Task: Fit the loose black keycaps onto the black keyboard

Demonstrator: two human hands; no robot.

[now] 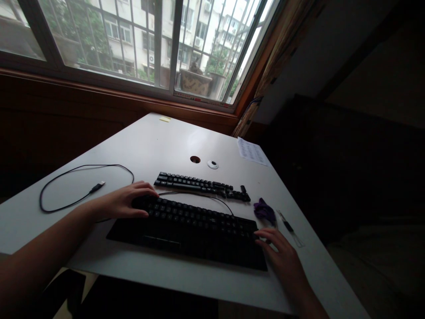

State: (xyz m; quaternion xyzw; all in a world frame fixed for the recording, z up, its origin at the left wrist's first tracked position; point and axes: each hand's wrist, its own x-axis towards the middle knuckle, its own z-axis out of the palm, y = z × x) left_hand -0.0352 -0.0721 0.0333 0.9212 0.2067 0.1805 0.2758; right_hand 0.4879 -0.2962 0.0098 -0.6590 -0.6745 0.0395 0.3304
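Note:
A black keyboard (212, 239) lies near the front edge of the white table, keys across its far half and a dark, keyless-looking near part. My left hand (128, 201) rests over its far left end, fingers stretched out and thumb apart on the keys. At the right edge, my right hand (277, 248) has thumb and fingertips drawn together in a pinch against the last keys; whatever is between them is too dark to make out. Behind the keyboard, several loose black keycaps (186, 182) lie in rows.
A black cable (86, 166) loops on the left, ending in a USB plug (97, 187). Right of the keyboard lie a purple cloth (264, 210) and a wire keycap puller (290, 228). Farther back are a table hole (195, 159), its round cover (213, 165) and a paper sheet (252, 151).

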